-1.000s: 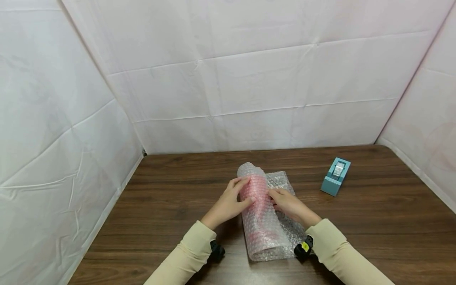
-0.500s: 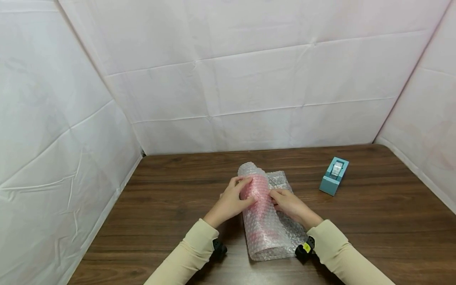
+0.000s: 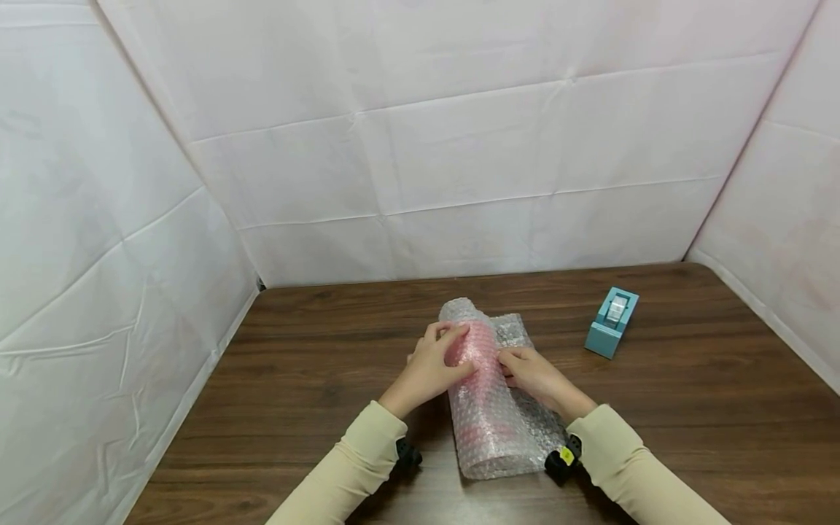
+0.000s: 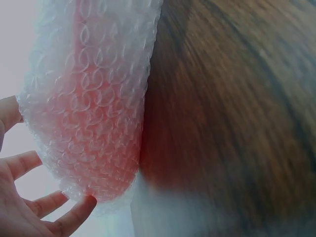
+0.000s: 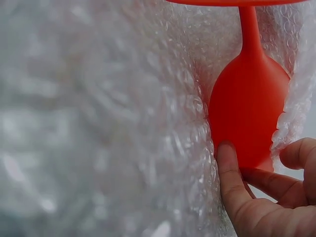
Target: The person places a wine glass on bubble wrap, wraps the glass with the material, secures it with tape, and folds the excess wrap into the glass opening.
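Note:
A sheet of clear bubble wrap (image 3: 495,445) lies rolled around a red wine glass (image 5: 249,108), which shows pink through the layers. My left hand (image 3: 429,368) grips the roll from the left, thumb and spread fingers over its top; several fingertips touch the wrap in the left wrist view. On the other side, my right hand (image 3: 534,379) pinches the wrap's edge, its thumb against the glass's bowl. Inside the roll, the right wrist view shows the stem and part of the foot. A flat flap of wrap (image 3: 512,332) extends right, partly beneath the right hand.
A teal tape dispenser (image 3: 612,322) with a tape roll stands at the back right of the dark wooden table (image 3: 315,350). White cloth walls (image 3: 420,146) enclose the back and both sides.
Both hands keep their hold on the wrap with almost no movement. The whole head view shifts slightly, the tape dispenser appearing a little further left.

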The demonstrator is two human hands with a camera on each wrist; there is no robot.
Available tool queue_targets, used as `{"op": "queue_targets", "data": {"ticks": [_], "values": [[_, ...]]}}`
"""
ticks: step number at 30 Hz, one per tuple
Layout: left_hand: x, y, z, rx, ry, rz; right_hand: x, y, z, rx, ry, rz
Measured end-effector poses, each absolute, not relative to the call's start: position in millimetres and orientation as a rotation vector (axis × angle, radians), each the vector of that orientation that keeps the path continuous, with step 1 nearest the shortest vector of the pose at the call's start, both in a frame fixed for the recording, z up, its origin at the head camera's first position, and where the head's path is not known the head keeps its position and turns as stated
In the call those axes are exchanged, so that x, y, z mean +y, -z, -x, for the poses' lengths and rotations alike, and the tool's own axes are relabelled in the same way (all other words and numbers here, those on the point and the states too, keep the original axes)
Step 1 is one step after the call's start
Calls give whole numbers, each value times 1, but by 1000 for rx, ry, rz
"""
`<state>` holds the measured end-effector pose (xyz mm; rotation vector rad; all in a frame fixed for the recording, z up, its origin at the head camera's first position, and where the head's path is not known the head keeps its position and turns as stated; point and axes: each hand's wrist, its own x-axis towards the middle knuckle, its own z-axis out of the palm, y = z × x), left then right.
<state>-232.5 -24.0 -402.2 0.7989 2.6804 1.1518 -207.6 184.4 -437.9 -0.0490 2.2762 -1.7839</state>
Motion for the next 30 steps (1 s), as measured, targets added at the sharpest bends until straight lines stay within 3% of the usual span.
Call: {"op": "queue_targets", "data": {"ticks": [30], "values": [[-11, 401, 229, 2726, -1118, -781, 192, 437, 202, 2251, 1904, 39]]}}
